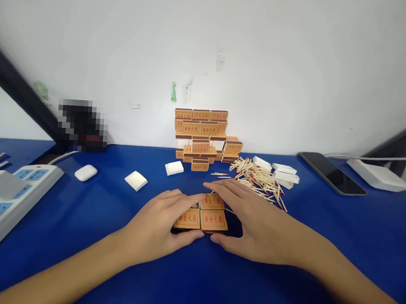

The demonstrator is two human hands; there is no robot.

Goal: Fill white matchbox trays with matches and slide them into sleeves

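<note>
Three orange matchboxes with red lettering lie flat and close together between my hands. Two form the front row, a left matchbox (188, 219) and a right matchbox (214, 220); a third matchbox (213, 201) lies behind the right one. My left hand (159, 220) curves round the left side, thumb along the front edge and forefinger reaching over to the back box. From the right, my right hand (257, 219) cups the group, its thumb at the front and its fingers behind. Farther back, a stepped stack of matchboxes (200, 129) stands against the wall.
Loose matches (259, 176) are heaped right of the stack, beside several white inner trays (284, 169). More white trays lie left, one tray (174, 168) near the stack. A phone (331, 172), a white box (377, 174), an earbud case (85, 173) and a power strip (18, 195) flank the blue table.
</note>
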